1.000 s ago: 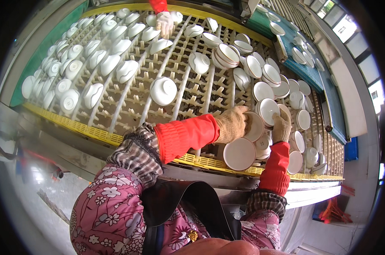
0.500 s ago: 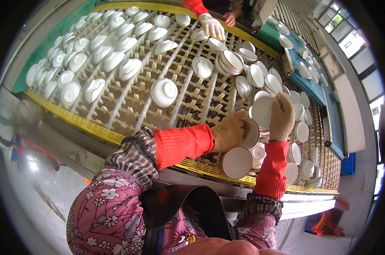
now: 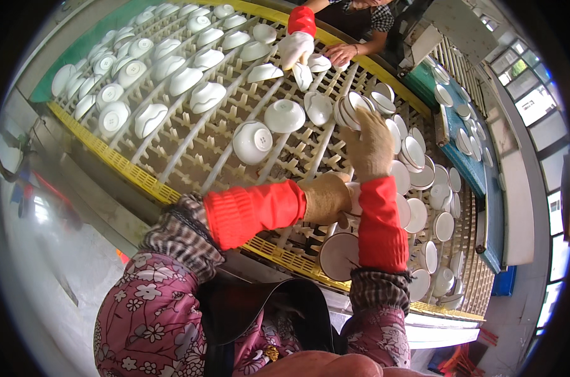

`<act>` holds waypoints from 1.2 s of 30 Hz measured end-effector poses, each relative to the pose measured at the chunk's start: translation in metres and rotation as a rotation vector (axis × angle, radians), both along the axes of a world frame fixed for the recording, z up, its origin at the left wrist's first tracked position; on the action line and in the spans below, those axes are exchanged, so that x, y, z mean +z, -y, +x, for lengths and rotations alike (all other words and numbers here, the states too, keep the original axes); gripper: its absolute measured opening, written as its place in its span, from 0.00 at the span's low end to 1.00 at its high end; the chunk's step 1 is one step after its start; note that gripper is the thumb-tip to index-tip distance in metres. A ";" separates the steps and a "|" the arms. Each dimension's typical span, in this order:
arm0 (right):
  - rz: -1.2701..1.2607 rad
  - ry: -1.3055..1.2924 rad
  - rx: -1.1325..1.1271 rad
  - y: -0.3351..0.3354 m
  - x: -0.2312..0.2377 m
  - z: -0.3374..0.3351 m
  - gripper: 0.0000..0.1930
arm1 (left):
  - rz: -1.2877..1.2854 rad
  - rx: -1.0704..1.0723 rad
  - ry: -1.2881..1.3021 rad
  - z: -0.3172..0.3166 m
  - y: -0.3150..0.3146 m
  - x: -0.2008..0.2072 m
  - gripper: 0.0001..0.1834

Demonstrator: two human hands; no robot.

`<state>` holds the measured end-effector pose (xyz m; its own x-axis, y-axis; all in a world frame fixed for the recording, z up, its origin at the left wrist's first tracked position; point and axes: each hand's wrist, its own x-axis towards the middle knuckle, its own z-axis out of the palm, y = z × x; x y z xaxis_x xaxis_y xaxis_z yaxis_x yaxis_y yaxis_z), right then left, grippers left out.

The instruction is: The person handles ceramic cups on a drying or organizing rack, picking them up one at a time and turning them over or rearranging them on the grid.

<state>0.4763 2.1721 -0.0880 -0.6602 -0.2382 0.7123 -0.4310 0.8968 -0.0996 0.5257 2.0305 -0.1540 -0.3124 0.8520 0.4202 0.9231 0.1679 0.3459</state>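
Note:
Both my hands wear tan knitted gloves below red cuffs. My left hand (image 3: 327, 200) is closed round the side of a white bowl (image 3: 354, 198), which is half hidden behind my right sleeve. Farther off, my right hand (image 3: 369, 146) has its fingers closed at the rim of a nested stack of white bowls (image 3: 349, 110); the fingertips are partly hidden. Nearest me, a bowl with a brown rim (image 3: 339, 257) faces up beside my right sleeve. Left of my hands, a bowl (image 3: 253, 142) and another bowl (image 3: 284, 116) lie tilted with their bases showing.
Pegged conveyor racks (image 3: 197, 147) carry rows of tilted bowls at the left, within a yellow perforated edge (image 3: 137, 171). Loose bowls (image 3: 417, 215) crowd the right side. Across the conveyor, a co-worker's white-gloved hand (image 3: 296, 49) handles a bowl. Beyond runs a blue belt (image 3: 464, 163) with bowls.
My right hand has moved away from me and left, from the large upturned bowls to the stack. My left hand has shifted slightly left with its bowl. The co-worker's gloved hand has lowered to a bowl.

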 end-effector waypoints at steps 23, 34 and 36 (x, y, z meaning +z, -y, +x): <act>-0.244 0.712 -0.409 -0.068 -0.021 0.171 0.32 | -0.611 1.290 -0.121 -0.042 0.241 0.080 0.23; -0.158 0.612 -0.186 -0.070 -0.019 0.152 0.31 | -0.212 0.848 -0.161 -0.067 0.206 0.044 0.31; -0.123 0.633 -0.267 -0.070 -0.021 0.157 0.34 | -0.332 0.983 0.084 -0.070 0.185 0.058 0.31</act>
<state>0.6329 2.2424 -0.1085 -0.9821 0.0475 0.1821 -0.0231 0.9300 -0.3667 0.4558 1.8454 -0.0955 -0.9489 0.2742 0.1562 0.3024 0.9316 0.2018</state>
